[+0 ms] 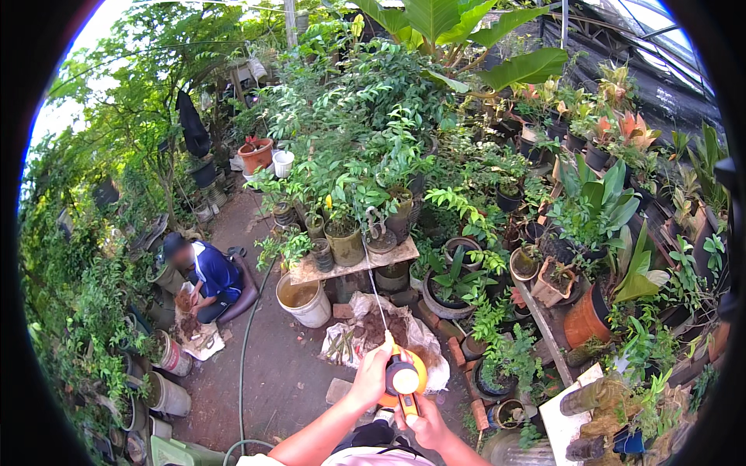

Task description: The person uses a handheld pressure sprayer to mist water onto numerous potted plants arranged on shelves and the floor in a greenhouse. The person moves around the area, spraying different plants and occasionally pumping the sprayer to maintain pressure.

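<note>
I hold a yellow-orange hand sprayer (404,381) with a black collar and a pale round top in front of my body. My right hand (423,423) is wrapped round its orange handle. My left hand (376,373) is closed at the front end, by the nozzle; its fingertips are partly hidden. From there a thin pale line (377,291) runs toward the potted plants on a board (353,262); I cannot tell whether it is a water jet or a rod. Beyond the board's edge stand a mossy pot (345,247) and several smaller pots.
Soil lies on a white sack (431,365) below the sprayer. A white bucket (305,303) stands left of it. A green hose (247,349) crosses the ground. At the left a person (211,276) in blue sits handling soil. Potted plants and a wooden plank (544,334) line the right.
</note>
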Demonstrator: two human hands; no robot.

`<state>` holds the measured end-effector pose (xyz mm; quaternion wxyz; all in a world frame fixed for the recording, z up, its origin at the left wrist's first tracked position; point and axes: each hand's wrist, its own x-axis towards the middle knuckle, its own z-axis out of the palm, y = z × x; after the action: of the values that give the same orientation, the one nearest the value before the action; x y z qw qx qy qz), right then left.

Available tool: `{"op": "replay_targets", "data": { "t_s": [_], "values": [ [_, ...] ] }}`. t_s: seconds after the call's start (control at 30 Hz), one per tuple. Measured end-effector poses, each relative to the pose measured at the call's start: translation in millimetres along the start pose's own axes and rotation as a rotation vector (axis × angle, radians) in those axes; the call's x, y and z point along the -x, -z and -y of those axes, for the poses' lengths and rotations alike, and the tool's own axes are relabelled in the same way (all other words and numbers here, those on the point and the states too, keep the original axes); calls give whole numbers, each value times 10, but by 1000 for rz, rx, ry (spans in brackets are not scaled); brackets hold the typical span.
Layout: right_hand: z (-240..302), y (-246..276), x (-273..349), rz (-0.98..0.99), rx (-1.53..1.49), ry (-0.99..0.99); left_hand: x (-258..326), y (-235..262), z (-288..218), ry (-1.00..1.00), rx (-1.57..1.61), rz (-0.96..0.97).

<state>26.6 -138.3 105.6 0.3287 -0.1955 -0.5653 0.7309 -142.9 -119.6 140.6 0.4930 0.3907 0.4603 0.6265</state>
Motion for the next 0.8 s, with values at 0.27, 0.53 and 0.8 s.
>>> {"op": "replay_targets", "data": {
  "t_s": [0.27, 0.53, 0.8],
  "values": [
    [-192, -174, -14, 34, -86, -75, 195, 253, 24, 99, -31, -69],
    [-272, -416, -127, -231, 241, 171, 82, 449, -20, 156, 185, -167],
    [-435, -647, -369, -276, 366, 189, -151, 794, -34, 244, 325, -169]
  ]
}}
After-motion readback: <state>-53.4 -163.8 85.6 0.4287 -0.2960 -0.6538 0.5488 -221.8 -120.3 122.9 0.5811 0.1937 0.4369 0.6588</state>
